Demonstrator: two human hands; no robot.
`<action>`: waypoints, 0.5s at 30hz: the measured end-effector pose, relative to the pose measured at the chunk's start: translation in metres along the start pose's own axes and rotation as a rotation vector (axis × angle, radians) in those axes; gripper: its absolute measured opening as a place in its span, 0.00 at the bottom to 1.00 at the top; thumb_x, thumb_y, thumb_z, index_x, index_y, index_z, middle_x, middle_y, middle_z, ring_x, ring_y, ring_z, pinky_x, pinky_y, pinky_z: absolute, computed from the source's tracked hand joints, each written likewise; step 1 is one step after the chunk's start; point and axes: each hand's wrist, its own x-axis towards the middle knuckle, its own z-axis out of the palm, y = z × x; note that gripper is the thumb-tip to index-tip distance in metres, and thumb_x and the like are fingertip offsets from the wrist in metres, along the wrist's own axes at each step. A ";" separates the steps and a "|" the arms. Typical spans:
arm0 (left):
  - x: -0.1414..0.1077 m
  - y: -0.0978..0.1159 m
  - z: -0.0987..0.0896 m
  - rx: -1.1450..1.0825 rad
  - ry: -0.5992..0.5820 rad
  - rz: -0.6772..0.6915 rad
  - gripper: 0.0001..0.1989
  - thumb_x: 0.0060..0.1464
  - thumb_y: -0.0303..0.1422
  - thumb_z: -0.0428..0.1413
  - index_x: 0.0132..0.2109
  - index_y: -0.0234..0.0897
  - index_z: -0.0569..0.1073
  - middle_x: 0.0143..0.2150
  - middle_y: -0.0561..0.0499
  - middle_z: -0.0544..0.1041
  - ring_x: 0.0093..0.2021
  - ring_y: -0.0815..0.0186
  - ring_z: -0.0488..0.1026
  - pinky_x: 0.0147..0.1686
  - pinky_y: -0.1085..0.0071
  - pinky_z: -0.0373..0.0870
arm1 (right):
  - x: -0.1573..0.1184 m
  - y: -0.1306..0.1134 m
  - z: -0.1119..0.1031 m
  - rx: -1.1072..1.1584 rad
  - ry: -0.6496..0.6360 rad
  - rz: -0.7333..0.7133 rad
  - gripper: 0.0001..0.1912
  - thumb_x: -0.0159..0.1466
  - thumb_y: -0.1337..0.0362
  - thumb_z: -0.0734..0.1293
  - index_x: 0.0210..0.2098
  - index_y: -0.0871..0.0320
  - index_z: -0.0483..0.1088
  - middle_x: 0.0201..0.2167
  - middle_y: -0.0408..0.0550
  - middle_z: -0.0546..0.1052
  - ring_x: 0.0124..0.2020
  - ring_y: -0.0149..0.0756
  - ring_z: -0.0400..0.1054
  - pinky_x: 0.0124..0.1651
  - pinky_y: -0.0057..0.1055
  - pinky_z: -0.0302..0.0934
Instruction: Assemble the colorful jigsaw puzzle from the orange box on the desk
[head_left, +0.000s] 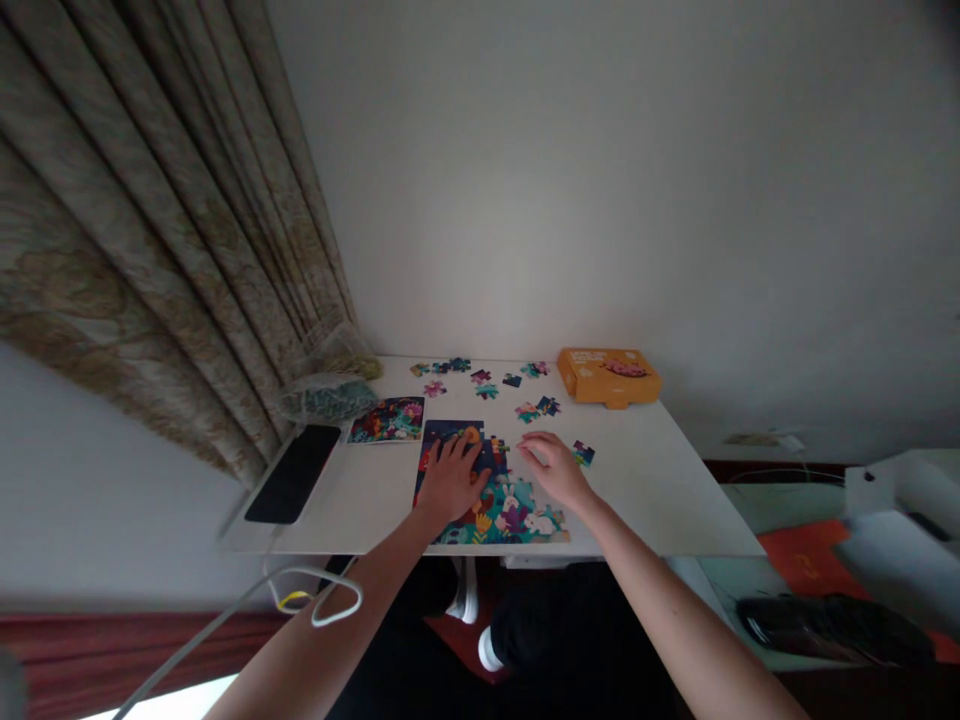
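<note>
My left hand (450,484) lies flat with fingers spread on a partly joined jigsaw puzzle (517,515), covering some of its middle. The joined part shows a dark blue upper left area, white rabbits and bright plants. Just right of the puzzle's stepped upper edge, my right hand (553,470) is above the table with its thumb and fingers drawn together. Whether a piece sits between those fingertips is too small to tell. A loose puzzle piece (583,453) lies right of that hand, and joined pieces (538,409) lie beyond it.
Several more loose pieces (487,391) are scattered along the back of the white table (637,490). An orange puzzle box (611,377) stands at the back right. On the left are a picture card (388,420), a black phone (294,474) and a clear bag (330,395) by the curtain (180,230).
</note>
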 end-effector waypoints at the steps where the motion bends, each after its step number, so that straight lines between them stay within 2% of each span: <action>1: 0.000 0.000 0.000 -0.008 0.006 0.001 0.23 0.67 0.45 0.51 0.64 0.42 0.73 0.66 0.41 0.73 0.64 0.46 0.68 0.66 0.42 0.60 | 0.016 0.002 0.007 0.003 -0.007 0.021 0.11 0.72 0.61 0.65 0.41 0.53 0.80 0.42 0.52 0.82 0.49 0.43 0.76 0.56 0.44 0.71; 4: 0.000 0.002 -0.002 -0.028 0.019 -0.002 0.23 0.67 0.44 0.52 0.63 0.41 0.74 0.64 0.40 0.74 0.62 0.46 0.69 0.63 0.43 0.63 | 0.067 0.005 0.029 -0.019 -0.065 0.121 0.11 0.71 0.62 0.65 0.40 0.53 0.80 0.42 0.50 0.82 0.46 0.42 0.77 0.53 0.42 0.71; 7: 0.000 0.004 -0.007 -0.031 -0.011 -0.016 0.22 0.67 0.43 0.52 0.62 0.39 0.74 0.62 0.40 0.75 0.60 0.46 0.70 0.61 0.45 0.66 | 0.114 0.001 0.051 -0.085 -0.135 0.232 0.11 0.70 0.63 0.65 0.44 0.52 0.80 0.46 0.49 0.83 0.48 0.41 0.77 0.57 0.42 0.69; 10: 0.001 0.006 -0.010 -0.029 -0.054 -0.033 0.22 0.67 0.42 0.53 0.61 0.38 0.75 0.59 0.40 0.76 0.58 0.46 0.70 0.58 0.45 0.68 | 0.152 -0.012 0.075 -0.081 -0.216 0.216 0.12 0.70 0.66 0.65 0.49 0.55 0.79 0.52 0.51 0.81 0.55 0.41 0.75 0.62 0.39 0.64; 15: 0.000 0.007 -0.011 -0.047 -0.064 -0.035 0.20 0.66 0.41 0.53 0.60 0.39 0.75 0.58 0.40 0.76 0.56 0.46 0.70 0.55 0.46 0.69 | 0.200 -0.043 0.123 -0.179 -0.370 0.145 0.15 0.73 0.62 0.63 0.55 0.54 0.76 0.58 0.52 0.78 0.59 0.44 0.71 0.63 0.40 0.62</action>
